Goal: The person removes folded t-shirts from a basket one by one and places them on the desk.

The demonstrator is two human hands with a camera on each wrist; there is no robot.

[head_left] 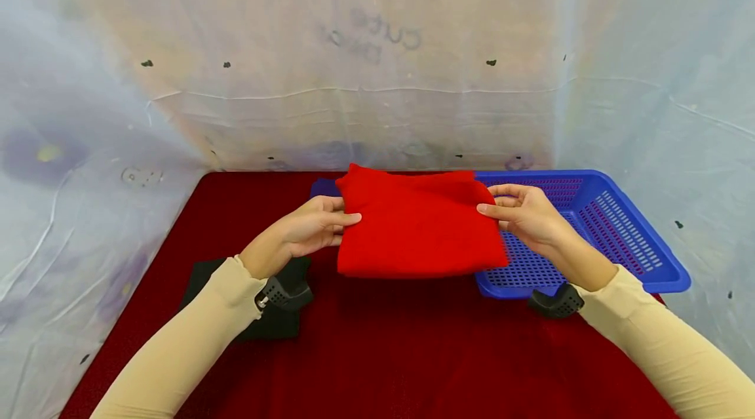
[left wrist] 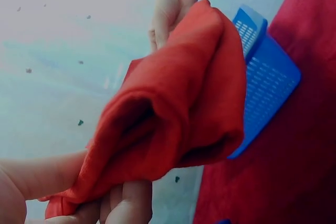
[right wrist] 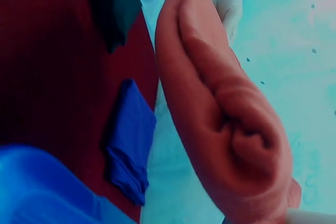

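The left hand (head_left: 307, 229) and right hand (head_left: 525, 212) each pinched a side edge of the folded red cloth (head_left: 415, 222), held aloft above the table's far edge, its right part overlapping the blue basket (head_left: 625, 229). Keeping both grips level and the layers taut would probably stop the fold slipping. The cloth looked soft, thick and fleecy, rolled at its ends; the basket was rigid perforated plastic. A dark cloth (head_left: 206, 275) lay flat near the table's left edge, and a folded blue cloth (right wrist: 128, 140) at the far edge.

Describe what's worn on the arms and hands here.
Both arms wear long, close-fitting beige sleeves down to the wrists. Left hand and right hand are bare, no gloves. Each wrist carries a black perforated camera mount.
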